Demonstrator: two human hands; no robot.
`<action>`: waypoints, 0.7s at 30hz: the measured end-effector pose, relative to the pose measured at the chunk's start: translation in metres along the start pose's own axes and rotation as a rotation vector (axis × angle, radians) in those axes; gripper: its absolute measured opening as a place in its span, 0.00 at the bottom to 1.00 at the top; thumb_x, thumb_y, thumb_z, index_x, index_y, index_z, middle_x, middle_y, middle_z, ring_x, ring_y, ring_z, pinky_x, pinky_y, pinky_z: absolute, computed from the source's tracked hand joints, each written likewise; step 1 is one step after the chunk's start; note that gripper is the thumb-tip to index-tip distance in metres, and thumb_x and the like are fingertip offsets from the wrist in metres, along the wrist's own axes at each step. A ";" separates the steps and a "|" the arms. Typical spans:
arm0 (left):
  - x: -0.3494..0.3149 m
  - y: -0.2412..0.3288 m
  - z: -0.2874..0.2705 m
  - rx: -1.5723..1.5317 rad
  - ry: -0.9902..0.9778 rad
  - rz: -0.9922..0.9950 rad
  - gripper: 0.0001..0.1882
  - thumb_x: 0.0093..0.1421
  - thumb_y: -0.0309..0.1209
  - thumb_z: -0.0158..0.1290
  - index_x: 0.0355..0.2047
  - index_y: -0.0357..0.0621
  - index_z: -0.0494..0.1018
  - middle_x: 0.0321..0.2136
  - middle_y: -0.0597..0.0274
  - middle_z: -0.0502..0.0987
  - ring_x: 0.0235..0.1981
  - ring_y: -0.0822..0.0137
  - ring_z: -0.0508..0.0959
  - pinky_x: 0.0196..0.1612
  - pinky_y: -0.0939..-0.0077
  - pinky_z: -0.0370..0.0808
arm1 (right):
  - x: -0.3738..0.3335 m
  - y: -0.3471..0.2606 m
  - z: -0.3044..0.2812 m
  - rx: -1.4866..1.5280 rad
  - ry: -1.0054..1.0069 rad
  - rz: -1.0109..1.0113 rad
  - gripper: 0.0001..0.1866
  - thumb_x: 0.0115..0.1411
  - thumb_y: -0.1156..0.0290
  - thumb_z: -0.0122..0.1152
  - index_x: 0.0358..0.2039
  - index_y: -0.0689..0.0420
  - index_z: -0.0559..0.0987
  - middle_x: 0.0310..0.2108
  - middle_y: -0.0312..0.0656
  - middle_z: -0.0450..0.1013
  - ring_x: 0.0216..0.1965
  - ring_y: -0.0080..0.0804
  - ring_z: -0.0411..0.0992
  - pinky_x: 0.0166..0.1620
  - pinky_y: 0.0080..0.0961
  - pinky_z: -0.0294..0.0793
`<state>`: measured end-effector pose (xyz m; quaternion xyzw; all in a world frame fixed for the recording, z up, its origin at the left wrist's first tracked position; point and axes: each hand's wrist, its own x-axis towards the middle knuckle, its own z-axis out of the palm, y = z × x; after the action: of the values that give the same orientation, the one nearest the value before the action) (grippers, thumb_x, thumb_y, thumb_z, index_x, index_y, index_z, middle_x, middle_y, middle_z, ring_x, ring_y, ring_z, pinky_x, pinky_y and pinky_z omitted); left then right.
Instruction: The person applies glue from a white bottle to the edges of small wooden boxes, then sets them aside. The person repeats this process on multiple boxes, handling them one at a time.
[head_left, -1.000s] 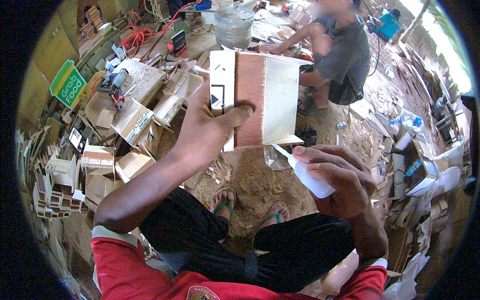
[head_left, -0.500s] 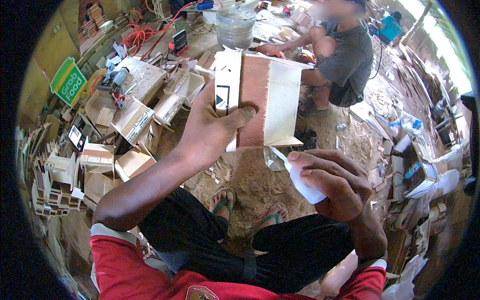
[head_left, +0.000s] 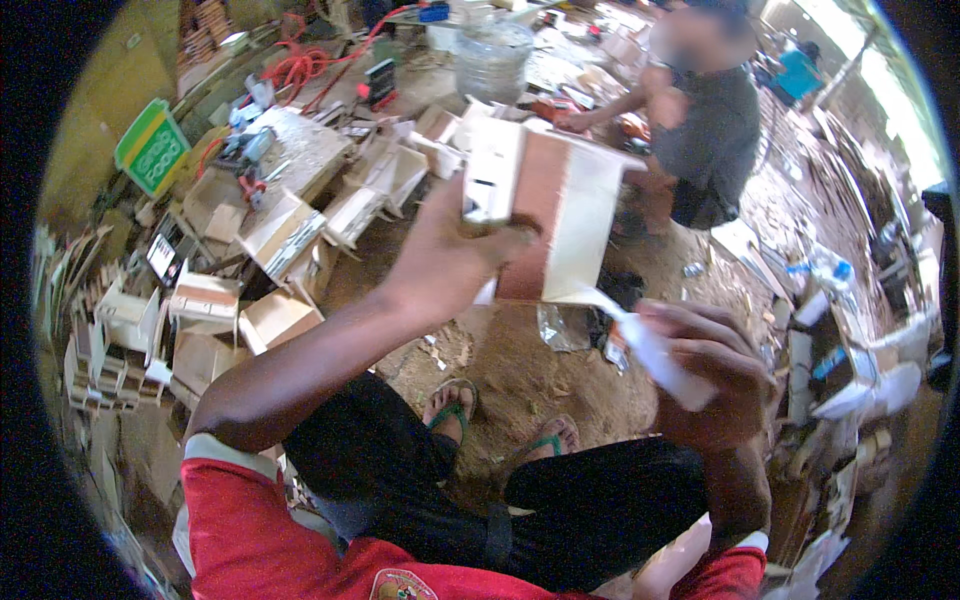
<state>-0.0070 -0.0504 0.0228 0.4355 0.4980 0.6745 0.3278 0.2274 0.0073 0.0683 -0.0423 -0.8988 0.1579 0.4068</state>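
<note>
Small wooden box (head_left: 545,215), white-sided with a brown middle panel, held up above the lap by the left hand (head_left: 450,262); the thumb lies across the near face and the remaining fingers wrap behind, so the hand is closed on the box. A dark rectangular opening shows in the white face just above the thumb. The right hand (head_left: 712,372) is curled around a white squeeze bottle (head_left: 655,350), whose thin nozzle points up and left and ends at, or just short of, the lower edge of the box, below the left fingertips; whether the tip touches the wood cannot be told. Judged from this, the box is already assembled into its shape and is at a gluing or filling stage along its lower seam. No bead of glue can be made out, so how much of the seam is done cannot be told.

Beyond the left knuckles, on the dirt floor (head_left: 500,350), lie many similar unfinished boxes (head_left: 285,235) and offcuts. Farther off stand a green sign (head_left: 152,147), a clear plastic jar (head_left: 492,58) and coiled red hose (head_left: 300,65). Above the right hand, well apart, another person (head_left: 705,130) in a dark shirt works crouched. The wearer's feet in green sandals (head_left: 452,402) rest below the box.
</note>
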 end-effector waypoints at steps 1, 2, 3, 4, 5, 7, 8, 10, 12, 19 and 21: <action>0.000 -0.010 -0.005 0.119 -0.031 -0.044 0.24 0.50 0.22 0.58 0.48 0.35 0.67 0.40 0.58 0.77 0.43 0.67 0.76 0.48 0.69 0.73 | -0.001 -0.003 -0.002 -0.035 0.053 0.028 0.15 0.46 0.81 0.66 0.34 0.54 0.73 0.39 0.52 0.77 0.40 0.47 0.76 0.44 0.34 0.77; 0.007 -0.025 -0.007 0.271 -0.081 -0.160 0.27 0.47 0.28 0.60 0.48 0.34 0.67 0.40 0.52 0.76 0.43 0.60 0.77 0.48 0.68 0.73 | -0.002 -0.006 -0.001 0.007 0.136 0.044 0.16 0.47 0.80 0.66 0.35 0.54 0.72 0.39 0.54 0.77 0.41 0.46 0.76 0.44 0.33 0.77; 0.014 -0.043 -0.011 0.546 -0.118 -0.200 0.30 0.44 0.34 0.62 0.48 0.34 0.67 0.40 0.45 0.76 0.44 0.54 0.77 0.49 0.66 0.73 | -0.002 -0.008 0.000 0.069 0.260 0.042 0.16 0.48 0.80 0.66 0.35 0.54 0.71 0.38 0.55 0.77 0.41 0.46 0.76 0.43 0.32 0.77; 0.019 -0.064 -0.012 0.611 -0.271 -0.349 0.31 0.42 0.35 0.61 0.46 0.35 0.68 0.42 0.41 0.75 0.46 0.49 0.76 0.48 0.63 0.73 | -0.002 -0.011 0.001 0.100 0.295 0.029 0.16 0.49 0.80 0.66 0.36 0.54 0.70 0.38 0.56 0.77 0.41 0.46 0.76 0.44 0.32 0.77; 0.015 -0.092 -0.006 0.706 -0.211 -0.388 0.28 0.42 0.34 0.60 0.44 0.35 0.70 0.40 0.42 0.76 0.43 0.49 0.77 0.46 0.61 0.73 | -0.002 -0.012 0.000 0.128 0.331 0.008 0.16 0.50 0.79 0.65 0.37 0.54 0.70 0.38 0.57 0.77 0.41 0.45 0.76 0.44 0.32 0.77; 0.013 -0.156 0.001 0.736 -0.351 -0.381 0.29 0.40 0.36 0.61 0.41 0.31 0.70 0.32 0.42 0.77 0.37 0.49 0.79 0.41 0.60 0.75 | -0.004 -0.019 -0.002 0.048 0.329 0.013 0.15 0.54 0.74 0.62 0.40 0.55 0.67 0.37 0.57 0.76 0.40 0.47 0.76 0.44 0.36 0.76; 0.012 -0.192 0.013 0.768 -0.432 -0.315 0.26 0.39 0.35 0.62 0.38 0.32 0.71 0.30 0.43 0.77 0.34 0.50 0.79 0.37 0.60 0.75 | -0.004 -0.021 -0.004 0.015 0.290 0.009 0.14 0.58 0.70 0.60 0.41 0.55 0.65 0.38 0.57 0.75 0.39 0.47 0.75 0.45 0.38 0.74; 0.001 -0.265 0.067 0.742 -0.580 -0.245 0.23 0.40 0.35 0.62 0.35 0.35 0.72 0.29 0.45 0.78 0.29 0.53 0.79 0.30 0.60 0.74 | -0.006 -0.024 -0.009 -0.052 0.236 -0.029 0.14 0.63 0.64 0.55 0.42 0.55 0.63 0.38 0.57 0.75 0.39 0.48 0.74 0.46 0.41 0.73; -0.017 -0.321 0.133 0.372 -0.828 -0.320 0.21 0.42 0.38 0.62 0.35 0.39 0.72 0.28 0.48 0.78 0.25 0.56 0.77 0.25 0.61 0.72 | -0.009 -0.025 -0.013 -0.099 0.257 -0.027 0.15 0.63 0.63 0.55 0.42 0.55 0.63 0.38 0.57 0.75 0.39 0.48 0.74 0.46 0.41 0.72; -0.087 -0.277 0.265 0.055 -0.916 0.359 0.23 0.37 0.29 0.65 0.37 0.44 0.74 0.34 0.50 0.78 0.37 0.53 0.78 0.40 0.60 0.74 | -0.010 -0.012 -0.014 -0.190 0.268 0.042 0.17 0.63 0.59 0.56 0.41 0.55 0.63 0.37 0.54 0.76 0.40 0.46 0.73 0.46 0.39 0.71; -0.050 -0.247 0.230 0.268 -0.960 0.280 0.21 0.36 0.23 0.62 0.35 0.44 0.74 0.35 0.52 0.77 0.40 0.51 0.77 0.42 0.58 0.74 | -0.012 -0.007 -0.012 -0.162 0.214 0.059 0.17 0.63 0.58 0.56 0.41 0.55 0.63 0.37 0.53 0.76 0.40 0.45 0.73 0.46 0.39 0.71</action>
<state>0.2260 0.0660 -0.1976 0.7964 0.3106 0.3665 0.3673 0.2448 0.0012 0.0699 -0.1179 -0.8585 0.0911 0.4908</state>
